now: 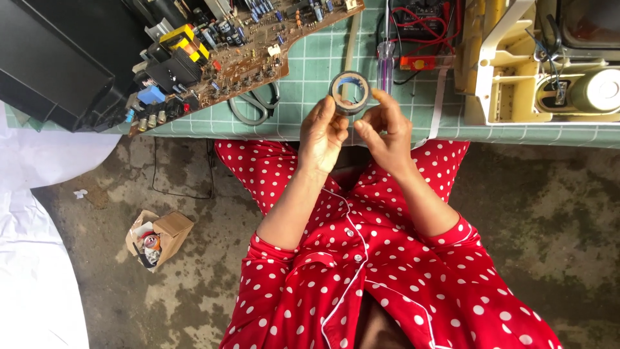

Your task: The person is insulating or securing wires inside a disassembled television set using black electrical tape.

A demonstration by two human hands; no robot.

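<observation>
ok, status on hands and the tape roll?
Left hand and right hand both gripping the black tape roll, raised at the bench edge. Scissors and screwdriver lie behind, apart. Nothing obstructing.

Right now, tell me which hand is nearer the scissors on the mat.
Left. The left hand holds the tape roll just right of the scissors; the right hand is farther right, beyond the roll.

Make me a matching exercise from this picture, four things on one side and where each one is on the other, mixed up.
Things:
1. roll of tape
2. scissors
3. cardboard box
4. circuit board

Places:
A. on the floor, left of the person
B. on the green mat, upper left
C. held up between both hands
D. at the table edge, below the circuit board

Pairs: 1-C, 2-D, 3-A, 4-B
</observation>
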